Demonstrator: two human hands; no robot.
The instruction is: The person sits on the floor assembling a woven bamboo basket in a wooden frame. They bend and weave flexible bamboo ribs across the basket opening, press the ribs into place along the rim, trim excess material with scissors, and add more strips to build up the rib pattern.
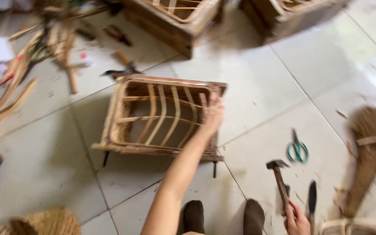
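Note:
A square woven rattan basket frame [122,114] with curved cane ribs lies on the tiled floor in front of me. My left hand [212,112] reaches out and grips its right rim. At the lower right, my right hand [296,221] holds the wooden handle of a small hammer [279,178], whose metal head points up and away. Beside that hand stands a dark, narrow tool [312,198]. My two feet in dark socks [223,217] show at the bottom edge.
Green-handled scissors [297,149] lie on the floor right of the basket. Two more wooden basket frames [175,21] stand at the back. Loose cane strips [18,78] and pliers [122,65] are scattered at the left. A bundle of woven fibre [368,156] lies at the right.

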